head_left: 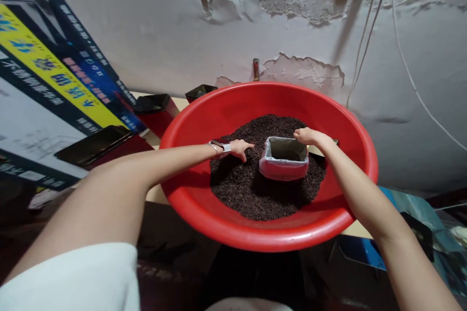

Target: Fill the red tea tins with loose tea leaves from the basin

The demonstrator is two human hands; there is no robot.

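A wide red plastic basin (270, 241) holds a heap of dark brown loose bits (270, 209), perhaps tea leaves; I cannot tell for sure. On the heap sits a small rectangular red box (283, 171) with clear plastic around its sides and rim; its inside looks grey and hollow. My right hand (305, 135) has its fingers closed at the far right corner of the box's rim. Under the right wrist lies a pale flat piece (316, 150), partly hidden. Left of the box, my left hand (241, 148) rests on the heap with fingers apart, holding nothing; a watch (222, 145) is on its wrist.
Dark-topped red boxes (155, 104) stand on the table left of the basin, near a large printed carton (54, 87). Behind is a peeling wall (164, 24) with hanging cables (401, 43). A blue-green surface with clutter (412, 214) lies at right.
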